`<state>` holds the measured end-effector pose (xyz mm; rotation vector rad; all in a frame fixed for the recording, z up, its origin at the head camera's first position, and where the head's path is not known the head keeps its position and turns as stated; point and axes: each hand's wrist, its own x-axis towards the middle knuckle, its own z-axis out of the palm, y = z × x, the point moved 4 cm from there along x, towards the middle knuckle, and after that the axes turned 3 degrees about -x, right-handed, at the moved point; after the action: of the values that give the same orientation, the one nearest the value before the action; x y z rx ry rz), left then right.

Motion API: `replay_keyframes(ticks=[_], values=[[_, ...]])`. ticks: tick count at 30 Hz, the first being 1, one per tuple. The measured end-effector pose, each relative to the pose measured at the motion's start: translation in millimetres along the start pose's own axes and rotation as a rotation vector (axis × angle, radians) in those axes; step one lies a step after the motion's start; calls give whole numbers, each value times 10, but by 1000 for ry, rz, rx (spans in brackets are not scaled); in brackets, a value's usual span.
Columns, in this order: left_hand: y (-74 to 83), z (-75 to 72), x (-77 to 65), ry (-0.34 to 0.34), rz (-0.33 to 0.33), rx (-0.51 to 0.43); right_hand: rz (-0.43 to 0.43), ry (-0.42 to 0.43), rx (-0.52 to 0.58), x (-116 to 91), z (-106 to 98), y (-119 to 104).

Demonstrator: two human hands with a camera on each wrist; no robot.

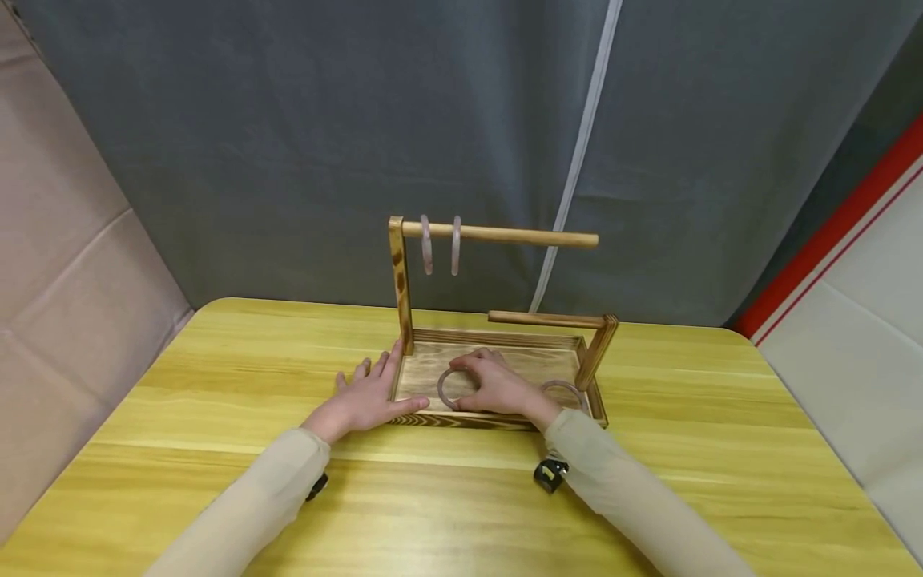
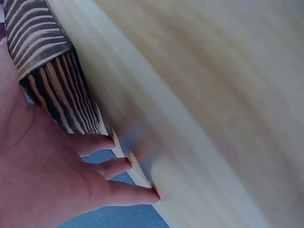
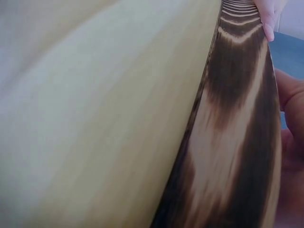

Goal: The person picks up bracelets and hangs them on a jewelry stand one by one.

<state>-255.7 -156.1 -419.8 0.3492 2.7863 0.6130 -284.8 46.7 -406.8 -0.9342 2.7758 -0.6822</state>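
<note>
A wooden stand with a shallow tray point(image 1: 461, 420) sits on the table. My right hand point(image 1: 497, 388) reaches into it and pinches a pale, translucent bangle point(image 1: 441, 389) between thumb and fingers. In the right wrist view the tray's front wall point(image 3: 232, 123) hides most of that hand point(image 3: 290, 109) and the bangle. At the tray's left end, my left hand point(image 1: 364, 401) lies with fingers spread, its thumb over the front rim; the left wrist view shows its fingertips point(image 2: 153, 194) on the table. Another bangle point(image 1: 562, 383) lies at the tray's right end, partly behind my right wrist.
Two bangles point(image 1: 456, 248) hang on the stand's upper rod point(image 1: 526, 236), near its left post point(image 1: 401, 280). A shorter, lower rod point(image 1: 544, 319) extends left from the right post point(image 1: 597, 353). Behind the table point(image 1: 721, 417) hangs a grey curtain point(image 1: 288, 160).
</note>
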Motion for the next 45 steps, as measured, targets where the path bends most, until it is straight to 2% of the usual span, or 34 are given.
replay_keyframes(ticks=[14, 20, 32, 45], values=[[9, 4, 24, -5, -9, 8, 8, -47, -9, -1, 25, 2], [-2, 12, 19, -2, -7, -6, -8, -23, -9, 2, 19, 14], [-8, 1, 16, -4, 0, -1, -51, 36, 82, -68, -52, 39], [-4, 1, 13, -13, -6, -21, -42, 90, 182, -150, -121, 22]])
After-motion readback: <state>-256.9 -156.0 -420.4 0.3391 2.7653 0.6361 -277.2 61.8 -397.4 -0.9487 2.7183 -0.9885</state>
